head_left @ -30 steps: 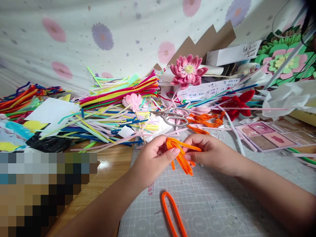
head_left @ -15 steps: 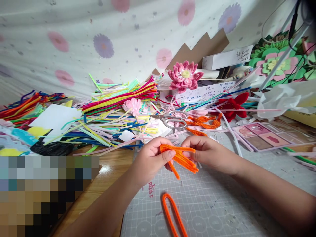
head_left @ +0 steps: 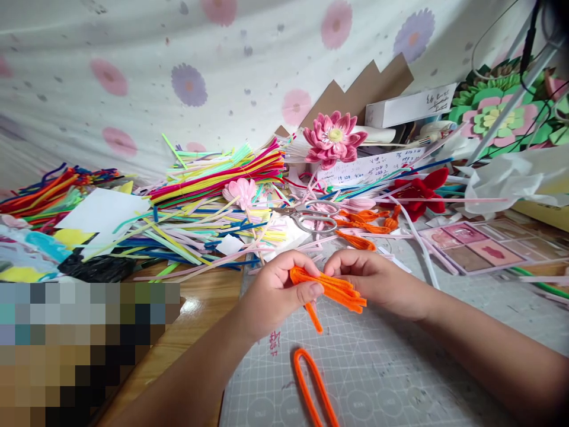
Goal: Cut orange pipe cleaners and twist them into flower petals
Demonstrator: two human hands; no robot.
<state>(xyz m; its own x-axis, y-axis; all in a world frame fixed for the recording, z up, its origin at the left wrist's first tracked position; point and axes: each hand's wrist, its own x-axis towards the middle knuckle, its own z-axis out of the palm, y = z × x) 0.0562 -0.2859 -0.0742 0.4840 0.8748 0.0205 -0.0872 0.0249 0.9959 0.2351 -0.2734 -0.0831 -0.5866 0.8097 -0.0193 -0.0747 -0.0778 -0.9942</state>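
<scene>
Folded orange pipe cleaners (head_left: 340, 292) are bunched between my two hands, above the mat. My left hand (head_left: 284, 293) pinches their looped end between thumb and fingers, and one orange end hangs down below it. On the far side of the bunch, my right hand (head_left: 362, 276) has its fingers curled against the pipe cleaners; its fingertips are partly hidden behind them. Nearer to me, a single orange pipe cleaner bent into a long loop (head_left: 299, 370) lies on the grey cutting mat (head_left: 382, 362).
Scissors (head_left: 315, 216) lie behind my hands, beside more orange loops (head_left: 368, 222). Heaps of coloured pipe cleaners (head_left: 217, 178) fill the back left. A pink flower (head_left: 334, 139), a red flower (head_left: 422, 193) and a makeup palette (head_left: 478, 243) sit farther back and right.
The upper orange strand that stuck out separately now lies along the bunch. The bunch's cut ends have moved slightly right, and my right hand has closed in beside them.
</scene>
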